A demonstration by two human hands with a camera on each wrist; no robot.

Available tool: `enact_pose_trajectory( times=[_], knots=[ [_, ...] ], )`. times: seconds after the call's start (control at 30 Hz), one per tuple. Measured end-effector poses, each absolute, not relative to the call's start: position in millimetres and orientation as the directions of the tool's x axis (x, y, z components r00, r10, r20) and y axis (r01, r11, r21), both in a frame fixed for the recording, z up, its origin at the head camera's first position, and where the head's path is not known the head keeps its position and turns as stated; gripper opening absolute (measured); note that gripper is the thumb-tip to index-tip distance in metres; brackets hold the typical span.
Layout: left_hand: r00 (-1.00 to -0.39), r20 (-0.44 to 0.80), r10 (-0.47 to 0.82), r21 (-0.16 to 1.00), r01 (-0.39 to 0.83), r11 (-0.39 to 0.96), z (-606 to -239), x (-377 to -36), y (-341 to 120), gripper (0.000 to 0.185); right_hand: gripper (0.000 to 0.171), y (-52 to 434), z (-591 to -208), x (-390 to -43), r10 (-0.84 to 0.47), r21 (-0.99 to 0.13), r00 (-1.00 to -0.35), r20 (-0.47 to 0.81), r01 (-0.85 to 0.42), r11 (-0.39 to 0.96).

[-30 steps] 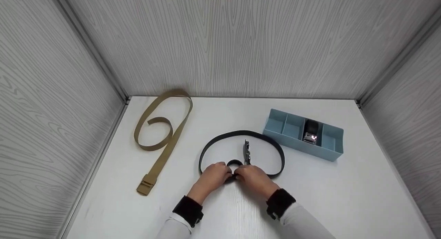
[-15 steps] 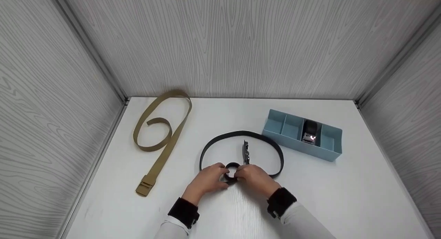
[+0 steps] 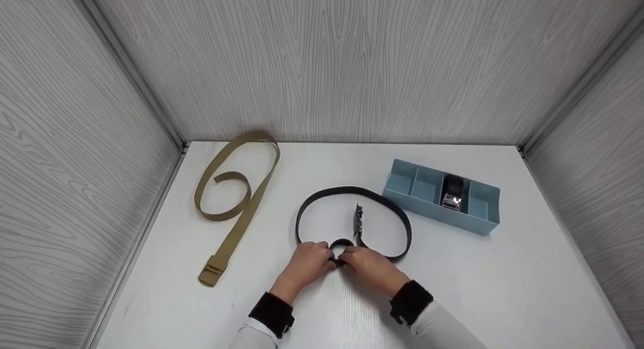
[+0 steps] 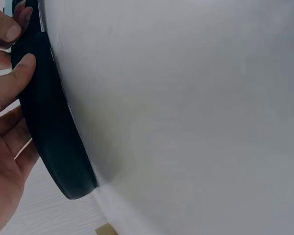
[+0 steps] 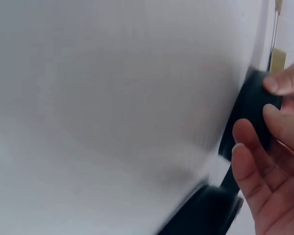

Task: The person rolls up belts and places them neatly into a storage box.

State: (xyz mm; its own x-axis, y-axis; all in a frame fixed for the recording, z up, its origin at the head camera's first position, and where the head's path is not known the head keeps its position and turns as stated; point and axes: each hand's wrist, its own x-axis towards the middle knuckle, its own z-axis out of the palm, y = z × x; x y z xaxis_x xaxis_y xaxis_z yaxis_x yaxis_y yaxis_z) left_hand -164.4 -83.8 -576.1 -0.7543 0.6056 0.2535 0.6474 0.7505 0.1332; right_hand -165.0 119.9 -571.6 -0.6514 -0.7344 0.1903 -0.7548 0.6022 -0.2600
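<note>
A black belt [image 3: 347,190] stands on edge as a wide loop on the white table, its near end curled into a small coil [image 3: 342,242]. My left hand [image 3: 308,262] pinches the coil from the left, its thumb [image 4: 23,71] flat on the strap in the left wrist view. My right hand [image 3: 372,268] holds the coil's other side; in the right wrist view its thumb [image 5: 281,120] lies on the coil and two fingers are curled beneath. The belt's metal buckle [image 3: 358,221] stands inside the loop, beyond the right hand. Fingers hide part of the coil.
A tan webbing belt [image 3: 241,223] lies at the left, partly looped, its buckle [image 3: 212,271] toward the front. At the back right a blue divided tray [image 3: 440,215] holds a rolled black belt [image 3: 454,185] with a shiny buckle. Wood-grain walls enclose the table.
My left fingers spread off the coil half a second ago, then closed on it again. The right hand has shifted slightly nearer, exposing more strap below the buckle. The large loop has narrowed at its left.
</note>
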Motion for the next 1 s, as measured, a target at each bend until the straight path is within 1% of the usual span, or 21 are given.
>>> enact_pose_trajectory(
  times=[0.17, 0.33, 0.47, 0.6, 0.73, 0.9, 1.0],
  knots=[
    [-0.786, 0.215, 0.579, 0.154, 0.613, 0.775, -571, -163, -79, 0.015, 0.007, 114, -570, -166, -0.739, -0.271, -0.642, 0.203, -0.762, 0.587],
    [-0.806, 0.163, 0.569, 0.204, 0.592, 0.780, -565, -162, -77, 0.016, 0.007, 113, -568, -166, -0.738, -0.334, -0.650, 0.179, -0.746, 0.576],
    [-0.816, 0.103, 0.569, 0.201, 0.577, 0.792, -559, -161, -80, 0.009, 0.009, 114, -566, -168, -0.748, -0.354, -0.643, 0.165, -0.746, 0.563],
    [-0.825, 0.053, 0.562, 0.201, 0.560, 0.804, -557, -163, -83, 0.018, 0.012, 116, -564, -170, -0.770, -0.348, -0.619, 0.153, -0.763, 0.545],
    [-0.807, 0.083, 0.585, 0.214, 0.587, 0.781, -560, -165, -83, 0.011, 0.013, 117, -563, -171, -0.773, -0.348, -0.618, 0.139, -0.762, 0.546],
    [-0.791, 0.144, 0.594, 0.215, 0.611, 0.762, -563, -167, -82, 0.011, 0.013, 115, -564, -168, -0.765, -0.315, -0.627, 0.143, -0.762, 0.566],
    [-0.789, 0.147, 0.597, 0.234, 0.614, 0.754, -563, -168, -82, 0.011, 0.012, 115, -564, -167, -0.771, -0.333, -0.618, 0.151, -0.767, 0.549]
  ],
)
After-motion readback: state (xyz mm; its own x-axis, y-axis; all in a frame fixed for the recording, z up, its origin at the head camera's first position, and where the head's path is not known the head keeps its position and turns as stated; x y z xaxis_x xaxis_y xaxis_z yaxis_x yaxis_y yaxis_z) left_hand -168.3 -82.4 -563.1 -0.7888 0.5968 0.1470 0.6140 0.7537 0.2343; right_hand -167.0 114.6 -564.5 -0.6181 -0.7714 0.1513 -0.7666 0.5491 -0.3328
